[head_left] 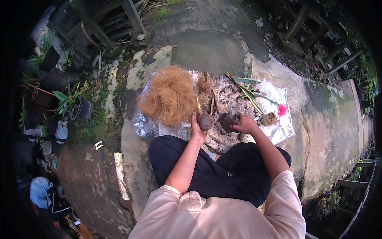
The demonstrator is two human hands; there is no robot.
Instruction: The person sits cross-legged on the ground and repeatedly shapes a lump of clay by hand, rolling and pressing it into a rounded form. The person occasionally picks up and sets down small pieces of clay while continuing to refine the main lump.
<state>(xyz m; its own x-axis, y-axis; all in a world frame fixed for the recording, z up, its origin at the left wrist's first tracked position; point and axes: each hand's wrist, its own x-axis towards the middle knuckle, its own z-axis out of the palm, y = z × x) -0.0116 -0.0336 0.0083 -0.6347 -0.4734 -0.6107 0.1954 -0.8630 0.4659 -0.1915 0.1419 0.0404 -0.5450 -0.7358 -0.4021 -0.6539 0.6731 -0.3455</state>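
My left hand [195, 129] is closed around a smooth grey-brown ball of clay [205, 122], held just above the sheet. To its right, my right hand [246, 124] grips a larger, darker and rougher lump of clay [228, 121]. The two lumps are apart. A pale sack sheet [284, 133] strewn with dark crumbs lies under both hands. Left of my left hand rises a big heap of brown coconut fibre [169, 95]. Beyond the hands sits a fibre-wrapped ball [205, 83] with a short stem standing up from it.
Long green leaves with yellow edges [250, 94] lie at the sheet's far right. Near them are a round tan container [268, 119] and a tangle of pink string [282, 110]. A potted plant [82, 108] stands left, and a pale strip [121, 175] lies on the concrete.
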